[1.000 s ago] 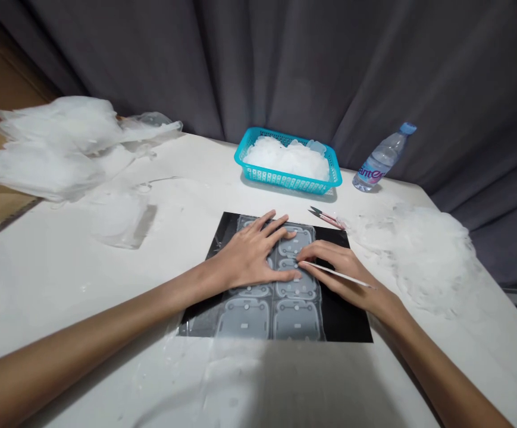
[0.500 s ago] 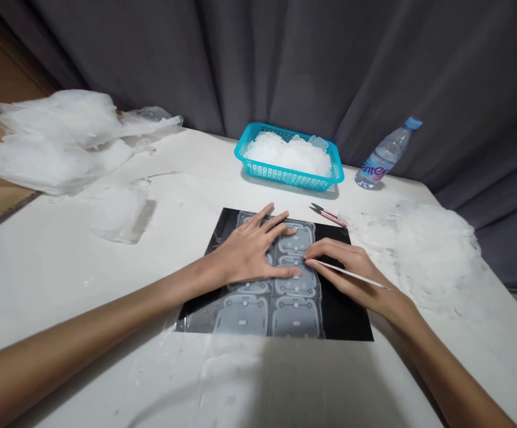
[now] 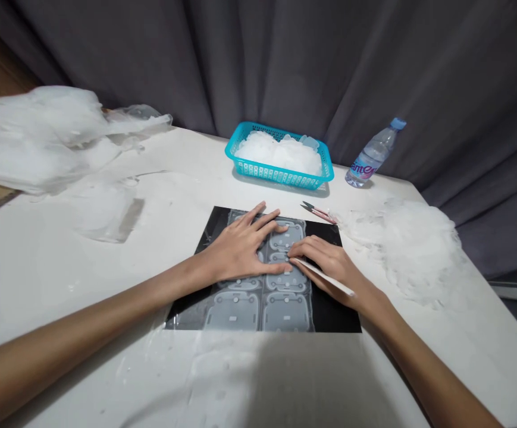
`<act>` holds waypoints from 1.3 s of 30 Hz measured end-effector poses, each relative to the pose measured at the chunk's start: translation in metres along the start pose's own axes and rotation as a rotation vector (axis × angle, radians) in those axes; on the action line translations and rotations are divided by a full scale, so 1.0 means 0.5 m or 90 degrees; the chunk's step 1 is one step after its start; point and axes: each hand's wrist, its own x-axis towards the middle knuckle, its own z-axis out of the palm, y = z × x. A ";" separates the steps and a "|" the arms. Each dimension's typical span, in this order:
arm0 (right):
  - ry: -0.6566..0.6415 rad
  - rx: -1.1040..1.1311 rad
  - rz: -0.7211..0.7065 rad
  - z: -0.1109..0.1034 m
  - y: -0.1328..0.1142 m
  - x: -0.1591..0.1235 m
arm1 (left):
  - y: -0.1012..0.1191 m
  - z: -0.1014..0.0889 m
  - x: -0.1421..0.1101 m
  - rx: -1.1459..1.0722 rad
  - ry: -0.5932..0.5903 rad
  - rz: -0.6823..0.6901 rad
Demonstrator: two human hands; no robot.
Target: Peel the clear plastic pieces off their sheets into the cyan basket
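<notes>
My left hand lies with fingers spread on a translucent plastic sheet moulded with rows of rounded-rectangle shapes. Under the sheet is a black mat. My right hand pinches a thin white stick close to its front end, over the sheet's right column. The stick's tip is hidden by my fingertips, so what kind of tool it is cannot be made out. Just beyond the mat's far right corner lie small thread snips with pinkish handles and dark blades.
A turquoise basket of translucent pieces stands at the back, with a water bottle to its right. Piles of clear plastic sheets cover the left rear. Plastic scraps are heaped at the right. A grey curtain hangs behind the table.
The whole view has shifted slightly, so things appear further left. My right hand has slid a little left over the sheet, and the stick's angle has changed. My left hand keeps its place.
</notes>
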 end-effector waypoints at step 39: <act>0.042 0.222 0.119 -0.046 -0.064 0.022 | 0.025 -0.053 0.010 -0.633 -0.016 -0.236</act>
